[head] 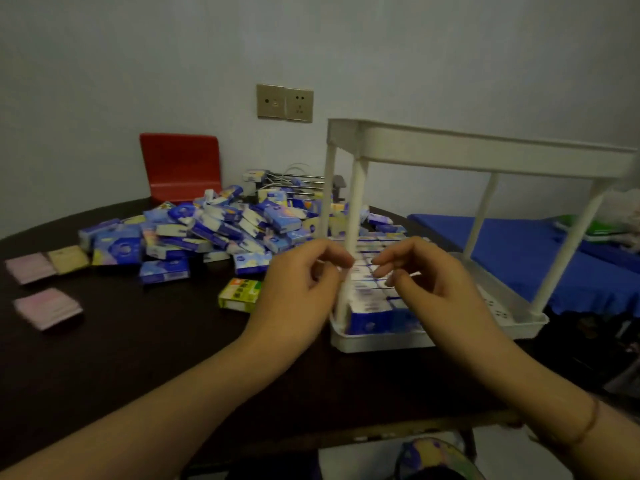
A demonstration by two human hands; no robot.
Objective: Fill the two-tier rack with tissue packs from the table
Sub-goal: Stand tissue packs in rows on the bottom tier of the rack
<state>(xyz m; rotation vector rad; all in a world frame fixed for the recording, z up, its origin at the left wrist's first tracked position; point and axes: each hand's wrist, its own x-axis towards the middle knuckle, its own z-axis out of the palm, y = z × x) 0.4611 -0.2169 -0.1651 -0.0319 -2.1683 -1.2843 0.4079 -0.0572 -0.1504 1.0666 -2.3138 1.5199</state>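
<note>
A white two-tier rack [485,152] stands at the table's right edge. Its lower tray [377,341] holds a row of blue and white tissue packs [369,315] along the left side; the tray's right part is bare. A large heap of blue tissue packs [221,226] lies on the dark table behind. My left hand [298,292] hovers just left of the rack's near post, fingers loosely curled and holding nothing. My right hand [433,282] reaches under the top tier, fingertips over the stacked packs, with nothing gripped. The inside of the top tier is hidden.
A green and yellow pack [239,294] lies beside my left hand. Pink and tan flat packs [45,306] sit at the far left. A red chair back [181,166] stands behind the table. A blue-covered bed [540,258] is to the right of the rack.
</note>
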